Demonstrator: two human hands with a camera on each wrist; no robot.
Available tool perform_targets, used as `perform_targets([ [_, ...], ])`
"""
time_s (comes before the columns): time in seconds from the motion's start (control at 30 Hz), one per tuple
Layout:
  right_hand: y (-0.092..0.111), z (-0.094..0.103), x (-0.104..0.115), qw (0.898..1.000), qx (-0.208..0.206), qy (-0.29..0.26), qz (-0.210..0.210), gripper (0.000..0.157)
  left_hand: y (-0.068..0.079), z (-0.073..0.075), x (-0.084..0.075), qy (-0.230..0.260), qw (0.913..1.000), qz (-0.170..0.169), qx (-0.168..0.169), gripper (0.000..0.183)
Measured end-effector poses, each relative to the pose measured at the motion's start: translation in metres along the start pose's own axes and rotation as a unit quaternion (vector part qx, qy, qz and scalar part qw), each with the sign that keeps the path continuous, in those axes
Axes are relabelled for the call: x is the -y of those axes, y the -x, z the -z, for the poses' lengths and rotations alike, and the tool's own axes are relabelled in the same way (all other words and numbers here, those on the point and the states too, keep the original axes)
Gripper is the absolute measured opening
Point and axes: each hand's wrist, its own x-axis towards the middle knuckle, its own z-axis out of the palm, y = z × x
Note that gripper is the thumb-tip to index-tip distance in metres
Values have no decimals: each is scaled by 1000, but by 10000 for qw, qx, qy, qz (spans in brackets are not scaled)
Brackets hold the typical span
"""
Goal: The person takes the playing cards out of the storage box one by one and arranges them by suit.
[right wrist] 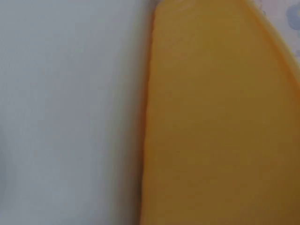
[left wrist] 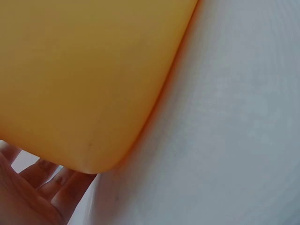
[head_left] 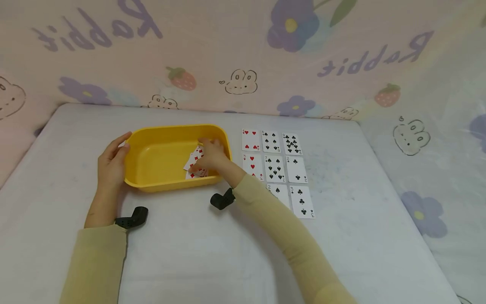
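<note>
A yellow plastic tub [head_left: 157,162] stands on the white-covered table. My left hand [head_left: 111,166] grips its left end, thumb near the rim. In the left wrist view, fingers of that hand lie against the tub's outer wall. Inside the tub's right end, my right hand [head_left: 214,156] reaches over a loose pile of playing cards [head_left: 193,159], red diamonds among them. Its thumb and fingers are spread apart, with the thumb at the cards. The right wrist view shows only the tub's outer wall [right wrist: 215,117] and the cloth; the right hand is hidden there.
Right of the tub, playing cards lie face up in rows, among them a four of hearts [head_left: 250,140], a seven of spades [head_left: 274,169] and a three of clubs [head_left: 302,202]. The right forearm [head_left: 281,228] covers part of the bottom row. A patterned curtain [head_left: 212,55] hangs behind the table.
</note>
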Motion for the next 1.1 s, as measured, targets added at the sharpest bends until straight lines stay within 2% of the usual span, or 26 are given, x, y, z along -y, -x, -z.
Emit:
perform_targets([
  [0.2, 3, 0, 0, 9980, 25, 630, 35, 103, 0, -5, -3, 115, 9999, -8, -38, 37],
  [0.4, 6, 1, 0, 9957, -80, 915, 107, 99, -1, -7, -5, -44, 9999, 21, -99, 37],
  [0.7, 13, -1, 0, 9980, -303, 532, 177, 86, 1, -5, -4, -192, 9997, 122, -79, 38],
  [0.83, 14, -1, 0, 9986, -361, 267, 263, 74, 1, -5, -4, -155, 9997, 136, -87, 38],
  [1.1, 12, 1, -4, 9935, -647, -517, 778, 51, 2, -4, -4, -65, 9998, 118, -145, 38],
])
